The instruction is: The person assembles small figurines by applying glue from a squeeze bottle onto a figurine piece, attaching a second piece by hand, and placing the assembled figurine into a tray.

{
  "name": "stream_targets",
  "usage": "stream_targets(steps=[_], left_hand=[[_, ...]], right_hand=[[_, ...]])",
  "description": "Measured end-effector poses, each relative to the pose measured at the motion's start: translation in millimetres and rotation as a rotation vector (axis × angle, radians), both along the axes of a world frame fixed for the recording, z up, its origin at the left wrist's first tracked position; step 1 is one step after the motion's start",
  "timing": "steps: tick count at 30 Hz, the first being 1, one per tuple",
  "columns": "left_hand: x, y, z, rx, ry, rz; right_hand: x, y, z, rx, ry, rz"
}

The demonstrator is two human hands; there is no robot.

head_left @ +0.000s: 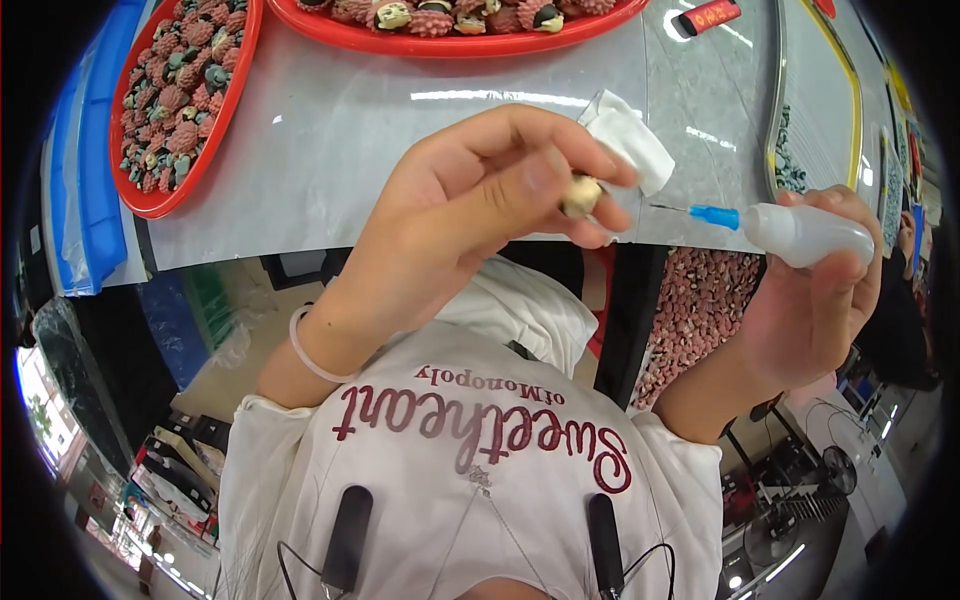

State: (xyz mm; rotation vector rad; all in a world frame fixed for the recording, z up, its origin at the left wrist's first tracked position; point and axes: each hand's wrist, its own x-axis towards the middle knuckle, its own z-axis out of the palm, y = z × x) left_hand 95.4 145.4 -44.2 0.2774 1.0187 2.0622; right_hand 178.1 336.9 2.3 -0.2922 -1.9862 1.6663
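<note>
Between the thumb and fingers of my left hand (440, 200), over the near edge of the table, is a small cream-coloured figurine piece (581, 196); the fingers partly hide it. My right hand (815, 310) is wrapped round a white squeeze bottle (812, 234), lying sideways in the grip. A blue needle tip (715, 216) is fitted on that bottle, and its thin metal needle points left at the piece. A short gap separates the needle from the piece. A folded white tissue (645, 155) lies on the table just beyond my left fingertips.
One red oval tray (152, 206) of pink and dark small pieces sits at left, beside a blue plastic crate (98, 160). Another red tray (450, 47) is at the far side. A metal-edged tray (775, 120) with grey-green pieces stands right. Pink pieces (700, 300) lie below the table edge.
</note>
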Motion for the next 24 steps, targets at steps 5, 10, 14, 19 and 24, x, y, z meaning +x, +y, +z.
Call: stream_targets(steps=[5, 10, 14, 19, 24], left_hand=[[0.1, -6.0, -7.1, 0.018, 0.142, -0.01], [2.6, -2.6, -3.6, -0.046, -0.023, 0.016], [3.8, -1.6, -8.5, 0.006, 0.178, 0.059], [3.8, 0.0, -7.0, 0.018, 0.165, 0.108], [5.3, 1.7, -11.3, -0.018, 0.274, 0.141]], right_hand=[[4.4, 6.5, -0.5, -0.024, 0.045, 0.139], [3.9, 6.0, -1.3, 0.006, 0.01, 0.136], [4.9, 7.1, 1.1, -0.003, -0.023, 0.161], [4.5, 7.9, 0.3, -0.016, -0.028, 0.168], [3.4, 2.9, -1.0, 0.022, -0.063, 0.218]])
